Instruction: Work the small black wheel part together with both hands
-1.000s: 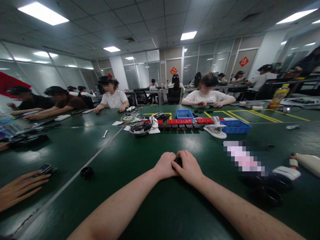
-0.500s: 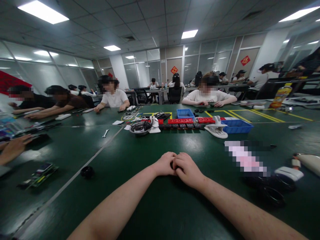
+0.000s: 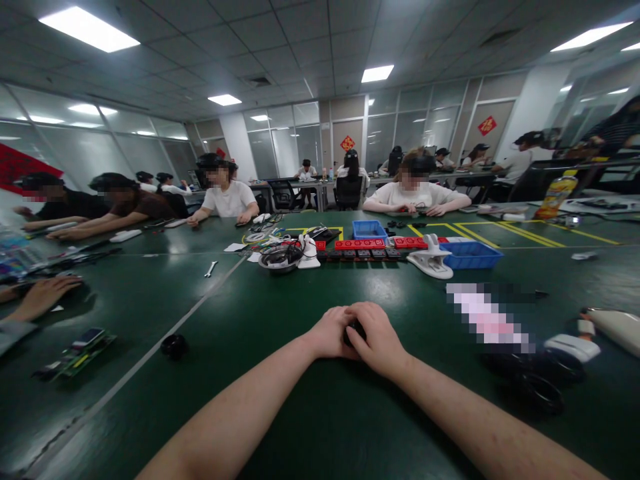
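Note:
My left hand (image 3: 331, 333) and my right hand (image 3: 376, 337) meet over the green table (image 3: 280, 427), both closed around a small black rounded object (image 3: 355, 332). Fingers cover most of it, so its kind does not show. The right hand lies partly over the left one, its thumb along the object's near side. To the left sits a short black ring-like piece (image 3: 174, 346). Farther left lies a green circuit board (image 3: 83, 352) with a small screen.
A wrench (image 3: 211, 269) lies ahead on the left. Beyond my hands are a bowl of cables (image 3: 279, 259), red power strips (image 3: 363, 245), a white clip stand (image 3: 430, 259) and a blue bin (image 3: 473, 255). Black rings (image 3: 541, 392) lie right. A co-worker's hand (image 3: 47, 293) is at left.
My right hand's fingers have shifted around the black object, and more of it shows between my hands. The co-worker's hand at the left has reached farther in.

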`<state>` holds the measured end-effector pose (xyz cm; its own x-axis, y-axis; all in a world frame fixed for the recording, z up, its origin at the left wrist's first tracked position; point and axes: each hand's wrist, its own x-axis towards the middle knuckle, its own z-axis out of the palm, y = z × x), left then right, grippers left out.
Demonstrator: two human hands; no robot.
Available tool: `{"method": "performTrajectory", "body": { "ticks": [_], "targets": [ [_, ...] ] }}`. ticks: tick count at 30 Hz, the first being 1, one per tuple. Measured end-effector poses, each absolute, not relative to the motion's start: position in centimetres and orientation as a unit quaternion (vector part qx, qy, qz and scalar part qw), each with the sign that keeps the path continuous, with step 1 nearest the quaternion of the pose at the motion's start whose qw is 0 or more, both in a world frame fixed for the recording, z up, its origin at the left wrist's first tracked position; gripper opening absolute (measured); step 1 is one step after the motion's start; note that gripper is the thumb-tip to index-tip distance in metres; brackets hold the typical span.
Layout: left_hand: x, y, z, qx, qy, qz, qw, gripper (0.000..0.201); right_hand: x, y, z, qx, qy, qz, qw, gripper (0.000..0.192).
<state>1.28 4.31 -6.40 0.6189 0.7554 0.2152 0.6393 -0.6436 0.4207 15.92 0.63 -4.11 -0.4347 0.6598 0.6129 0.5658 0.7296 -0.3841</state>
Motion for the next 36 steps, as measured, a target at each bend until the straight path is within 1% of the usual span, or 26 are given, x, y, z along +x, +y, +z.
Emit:
{"method": "performTrajectory", "body": {
  "ticks": [5, 7, 11, 13, 25, 36],
  "targets": [
    [1.7, 4.0, -6.4, 0.877, 0.415, 0.211, 0.116, 0.074, 15.9, 1.8, -5.0, -0.469, -0.814, 0.05, 0.339, 0.018],
    [1.9, 3.8, -6.3, 0.874, 0.429, 0.205, 0.099, 0.067, 15.8, 2.1, -5.2, -0.489, -0.805, 0.044, 0.333, 0.017],
    [2.4, 3.3, -6.1, 0.865, 0.457, 0.193, 0.072, 0.047, 15.7, 2.0, -5.1, -0.502, -0.802, 0.034, 0.323, 0.015],
    [2.5, 3.1, -6.0, 0.862, 0.465, 0.19, 0.068, 0.041, 15.6, 1.9, -5.0, -0.505, -0.802, 0.035, 0.317, 0.015],
    [2.7, 3.1, -5.8, 0.855, 0.475, 0.19, 0.081, 0.039, 15.6, 1.9, -5.0, -0.517, -0.797, 0.038, 0.31, 0.015],
    [2.4, 3.4, -6.0, 0.851, 0.482, 0.199, 0.07, 0.029, 15.6, 1.9, -4.8, -0.541, -0.791, 0.021, 0.286, 0.013]
  ]
}}
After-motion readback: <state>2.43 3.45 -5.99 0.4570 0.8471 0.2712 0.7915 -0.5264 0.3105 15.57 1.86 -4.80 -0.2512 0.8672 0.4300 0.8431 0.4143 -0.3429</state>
